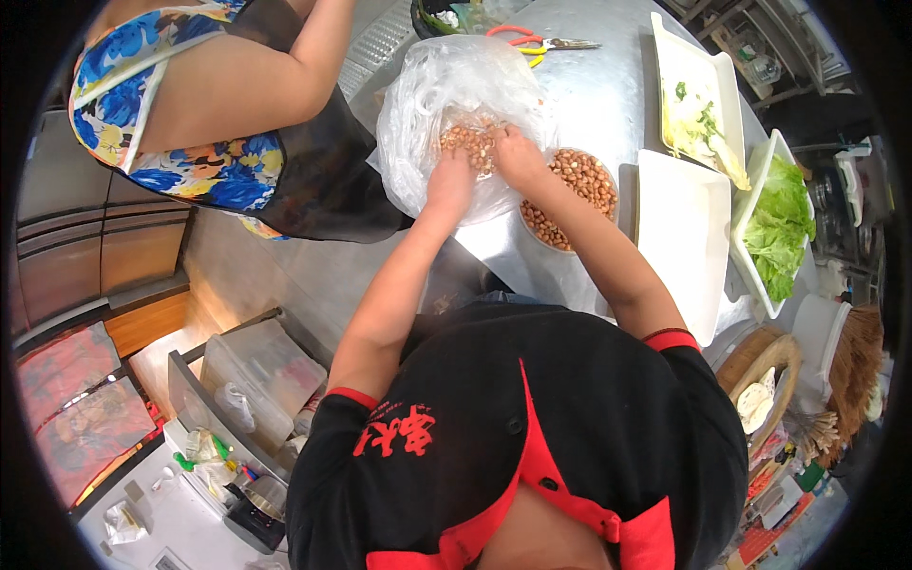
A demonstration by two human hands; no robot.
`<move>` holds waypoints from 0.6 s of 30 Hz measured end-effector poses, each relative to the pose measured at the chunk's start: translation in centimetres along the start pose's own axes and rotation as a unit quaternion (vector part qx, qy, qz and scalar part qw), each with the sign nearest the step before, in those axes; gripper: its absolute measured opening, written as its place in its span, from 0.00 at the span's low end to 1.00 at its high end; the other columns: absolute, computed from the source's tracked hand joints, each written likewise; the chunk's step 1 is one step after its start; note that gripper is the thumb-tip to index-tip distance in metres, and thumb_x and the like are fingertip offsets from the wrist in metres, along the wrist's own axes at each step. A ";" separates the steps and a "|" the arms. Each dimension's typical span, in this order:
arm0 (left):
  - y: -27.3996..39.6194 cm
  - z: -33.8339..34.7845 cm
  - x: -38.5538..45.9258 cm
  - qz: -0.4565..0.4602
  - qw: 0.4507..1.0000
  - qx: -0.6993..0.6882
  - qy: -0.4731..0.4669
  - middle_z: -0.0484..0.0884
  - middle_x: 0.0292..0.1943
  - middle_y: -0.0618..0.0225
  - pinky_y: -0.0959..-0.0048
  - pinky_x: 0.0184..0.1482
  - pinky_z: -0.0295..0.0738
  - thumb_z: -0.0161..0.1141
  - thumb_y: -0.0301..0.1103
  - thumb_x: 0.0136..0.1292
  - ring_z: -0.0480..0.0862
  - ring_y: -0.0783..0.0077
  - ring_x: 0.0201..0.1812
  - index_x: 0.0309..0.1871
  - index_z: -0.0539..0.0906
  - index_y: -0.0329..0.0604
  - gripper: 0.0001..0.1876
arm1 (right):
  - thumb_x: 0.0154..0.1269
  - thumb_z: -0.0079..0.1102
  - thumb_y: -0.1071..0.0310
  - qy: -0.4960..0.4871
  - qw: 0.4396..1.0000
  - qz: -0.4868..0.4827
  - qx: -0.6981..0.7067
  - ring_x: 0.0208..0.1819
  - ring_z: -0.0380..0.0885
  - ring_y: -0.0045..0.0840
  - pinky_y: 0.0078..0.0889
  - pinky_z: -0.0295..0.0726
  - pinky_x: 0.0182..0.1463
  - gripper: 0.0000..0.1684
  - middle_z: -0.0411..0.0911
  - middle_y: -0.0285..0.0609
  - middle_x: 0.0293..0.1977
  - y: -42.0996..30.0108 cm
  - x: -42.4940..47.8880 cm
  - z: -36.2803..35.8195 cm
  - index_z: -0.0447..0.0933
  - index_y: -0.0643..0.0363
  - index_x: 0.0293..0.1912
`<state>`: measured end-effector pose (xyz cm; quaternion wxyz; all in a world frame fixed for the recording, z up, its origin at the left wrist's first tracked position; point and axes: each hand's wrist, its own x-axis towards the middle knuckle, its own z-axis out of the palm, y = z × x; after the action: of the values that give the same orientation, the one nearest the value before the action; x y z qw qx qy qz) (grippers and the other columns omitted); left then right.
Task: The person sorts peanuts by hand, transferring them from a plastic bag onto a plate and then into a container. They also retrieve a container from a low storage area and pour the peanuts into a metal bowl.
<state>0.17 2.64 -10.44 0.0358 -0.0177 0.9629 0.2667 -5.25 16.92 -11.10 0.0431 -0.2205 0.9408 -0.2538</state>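
A large clear plastic bag (410, 128) stands open on the metal table, with shelled peanuts (463, 137) and loose skins inside. My left hand (453, 182) reaches into its mouth, fingertips down among the peanuts and partly hidden. At the right side of the same opening, my right hand (516, 153) has its fingers bent close over the nuts. Whether either hand grips anything is not visible. Beside the bag, under my right forearm, is a round container (614, 187) filled with reddish-brown peanuts (581, 178).
Red-and-yellow-handled scissors (547, 47) lie behind the bag. To the right are a white tray (684, 242), a tray with cut cabbage (695, 117) and one with lettuce (776, 221). Another person's arm (242, 89) is at the left, close to the bag.
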 end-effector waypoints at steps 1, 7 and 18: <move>0.2 -0.2 -0.4 -0.002 1.000 0.000 0.012 0.74 0.42 0.45 0.57 0.43 0.74 0.58 0.31 0.56 0.78 0.46 0.42 0.44 0.73 0.35 0.14 | 0.57 0.55 0.68 0.011 1.000 0.008 0.006 0.40 0.76 0.49 0.41 0.77 0.43 0.19 0.72 0.56 0.43 -0.6 -0.2 -0.3 0.71 0.61 0.49; 0.2 -0.2 -0.9 -0.013 0.999 0.012 0.030 0.74 0.42 0.45 0.56 0.43 0.74 0.59 0.30 0.55 0.78 0.46 0.43 0.44 0.72 0.34 0.15 | 0.57 0.57 0.62 -0.061 0.997 -0.012 -0.038 0.41 0.76 0.47 0.43 0.77 0.43 0.19 0.69 0.56 0.45 -1.9 -0.3 -1.2 0.69 0.57 0.47; -1.7 0.6 -0.5 0.031 0.996 -0.056 0.060 0.78 0.32 0.48 0.56 0.40 0.72 0.59 0.28 0.53 0.78 0.46 0.36 0.32 0.76 0.34 0.07 | 0.51 0.52 0.75 0.017 0.996 -0.069 0.054 0.39 0.77 0.47 0.45 0.76 0.43 0.16 0.76 0.52 0.39 -0.2 0.6 0.2 0.73 0.58 0.42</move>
<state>0.76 1.48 -11.77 -0.0315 -0.0054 0.9471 0.3193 -5.67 16.38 -11.16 0.0215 -0.2779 0.9088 -0.3104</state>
